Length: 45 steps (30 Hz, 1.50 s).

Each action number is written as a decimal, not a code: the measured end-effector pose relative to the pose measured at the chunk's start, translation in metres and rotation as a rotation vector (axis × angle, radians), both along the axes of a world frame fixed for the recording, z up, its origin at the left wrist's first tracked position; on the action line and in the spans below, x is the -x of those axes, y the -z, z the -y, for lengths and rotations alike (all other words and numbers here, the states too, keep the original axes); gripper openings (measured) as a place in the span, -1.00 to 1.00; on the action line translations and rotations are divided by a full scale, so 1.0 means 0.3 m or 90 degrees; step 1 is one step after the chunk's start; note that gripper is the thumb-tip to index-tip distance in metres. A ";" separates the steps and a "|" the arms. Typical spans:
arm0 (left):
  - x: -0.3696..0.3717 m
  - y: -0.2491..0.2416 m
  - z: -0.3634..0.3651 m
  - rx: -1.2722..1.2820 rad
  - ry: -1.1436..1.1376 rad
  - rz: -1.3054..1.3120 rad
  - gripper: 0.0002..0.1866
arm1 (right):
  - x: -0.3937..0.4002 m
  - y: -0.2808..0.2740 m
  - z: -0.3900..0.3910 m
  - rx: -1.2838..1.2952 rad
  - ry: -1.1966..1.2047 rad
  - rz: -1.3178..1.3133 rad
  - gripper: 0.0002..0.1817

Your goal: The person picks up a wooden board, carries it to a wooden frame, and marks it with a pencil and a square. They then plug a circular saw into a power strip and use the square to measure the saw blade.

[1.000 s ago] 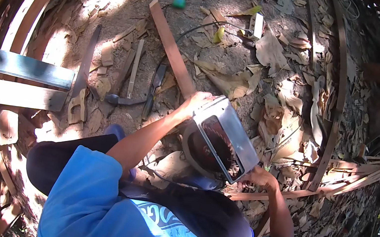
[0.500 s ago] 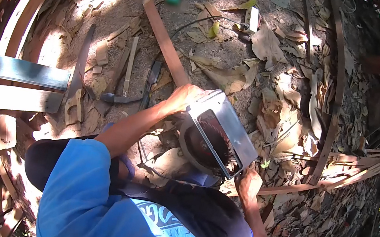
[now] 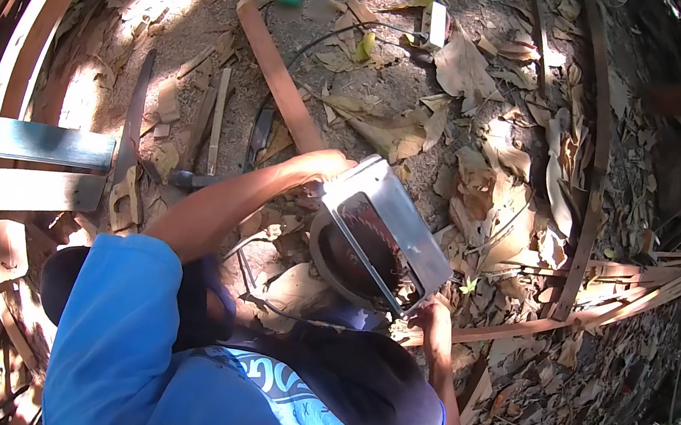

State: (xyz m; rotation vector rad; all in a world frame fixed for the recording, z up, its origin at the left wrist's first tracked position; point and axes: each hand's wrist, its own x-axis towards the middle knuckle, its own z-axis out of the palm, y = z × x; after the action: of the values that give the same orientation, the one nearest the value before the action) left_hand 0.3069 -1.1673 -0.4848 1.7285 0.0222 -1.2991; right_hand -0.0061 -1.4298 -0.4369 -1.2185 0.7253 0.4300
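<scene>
A circular saw (image 3: 433,271) with a grey metal base plate is tilted in front of my body, and its toothed blade (image 3: 372,240) shows through the plate's opening. My left hand (image 3: 323,168) is closed at the saw's upper left edge; its fingertips are partly hidden. At the lower right corner, my right hand (image 3: 434,315) is closed on the saw, its grip partly covered by the plate. A reddish wooden plank (image 3: 278,76) runs from beside my left hand toward the upper left, over the ground.
A handsaw (image 3: 131,150) lies at the left near two short boards (image 3: 29,191). A hammer (image 3: 193,180) is partly under my left forearm. A black cable (image 3: 315,39) reaches a white block (image 3: 436,26). Dry leaves (image 3: 466,64) and long wooden strips (image 3: 595,156) lie around.
The view has shifted slightly, moving the ground items left. My left forearm has swung up and now covers more of the hammer. Both hands remain at the saw.
</scene>
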 end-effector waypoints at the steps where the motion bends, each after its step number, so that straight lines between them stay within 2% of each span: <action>1: 0.002 0.077 -0.009 0.065 -0.043 -0.042 -0.54 | -0.017 -0.023 -0.041 -0.122 0.148 -0.052 -0.69; 2: -0.002 0.173 -0.031 0.118 -0.039 -0.035 -0.58 | -0.024 -0.015 -0.047 -0.158 0.162 -0.051 -0.66; 4: 0.028 0.135 -0.040 0.094 -0.041 0.036 -0.56 | 0.006 0.047 -0.055 -0.184 0.187 -0.034 -0.61; 5: 0.032 0.082 -0.036 0.083 -0.044 0.075 -0.56 | -0.004 0.020 -0.063 -0.207 0.208 -0.003 -0.68; 6: 0.052 0.001 -0.021 0.188 -0.128 0.070 -0.60 | -0.008 0.001 -0.065 -0.219 0.233 -0.023 -0.70; 9: 0.069 -0.074 0.047 0.090 -0.349 0.224 -0.66 | -0.016 -0.036 -0.066 -0.252 0.296 -0.067 -0.74; 11: 0.079 0.009 0.063 0.214 -0.401 0.244 -0.75 | -0.027 -0.039 -0.064 -0.277 0.312 -0.085 -0.75; 13: 0.097 0.039 0.039 0.313 -0.477 0.154 -0.76 | -0.023 -0.043 -0.055 -0.300 0.315 -0.099 -0.75; 16: 0.117 0.129 0.025 0.390 -0.522 0.085 -0.73 | -0.034 -0.083 -0.062 -0.288 0.328 -0.128 -0.77; 19: 0.138 0.098 0.063 0.336 -0.542 0.192 -0.70 | -0.034 -0.076 -0.050 -0.264 0.333 -0.135 -0.78; 21: 0.128 0.083 0.053 0.311 -0.494 0.199 -0.71 | -0.033 -0.065 -0.041 -0.221 0.326 -0.133 -0.81; 24: 0.097 0.075 0.050 0.233 -0.410 0.277 -0.72 | -0.038 -0.062 -0.039 -0.153 0.234 0.001 -0.87; 28: 0.057 0.065 0.048 0.127 -0.262 0.392 -0.68 | -0.024 -0.038 -0.052 0.338 -0.006 0.113 -0.92; 30: 0.026 0.105 0.038 0.123 -0.113 0.755 -0.66 | -0.042 -0.076 -0.064 0.612 -0.159 0.310 -0.88; 31: 0.026 0.118 0.027 0.068 -0.040 0.735 -0.61 | -0.048 -0.091 -0.067 0.749 -0.240 0.408 -0.86; 32: 0.028 0.103 0.020 0.014 0.038 0.717 -0.54 | -0.041 -0.091 -0.068 0.724 -0.241 0.404 -0.84; 35: -0.033 0.068 0.027 -0.047 0.017 0.251 -0.39 | -0.021 -0.069 -0.129 0.252 0.174 0.159 -0.86; 36: -0.027 0.068 0.042 -0.044 0.022 0.356 -0.30 | -0.042 -0.083 -0.133 0.208 0.224 0.067 -0.74; 37: -0.028 0.067 0.047 -0.047 0.015 0.313 -0.30 | -0.049 -0.065 -0.135 0.200 0.244 0.060 -0.63; 39: -0.025 -0.004 0.046 -0.052 0.006 0.227 -0.30 | -0.088 -0.086 -0.142 0.288 0.186 0.047 -0.59; 40: -0.022 -0.043 0.047 -0.096 0.034 0.248 -0.30 | -0.121 -0.103 -0.157 0.333 0.197 0.056 -0.57; 43: -0.030 0.036 0.050 -0.071 -0.045 0.381 -0.31 | -0.176 -0.113 -0.125 0.311 0.201 0.020 -0.58; 44: -0.034 0.027 0.058 0.034 -0.116 0.406 -0.43 | -0.207 -0.123 -0.122 0.317 0.211 0.007 -0.61; 45: -0.035 0.017 0.060 0.200 -0.228 0.272 -0.47 | -0.221 -0.109 -0.112 0.326 0.201 0.003 -0.60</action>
State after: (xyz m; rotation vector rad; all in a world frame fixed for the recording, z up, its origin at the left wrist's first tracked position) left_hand 0.3174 -1.1854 -0.4898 1.6054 -0.1086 -0.6219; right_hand 0.0603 -1.3963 -0.4043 -1.5442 1.0443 -0.0279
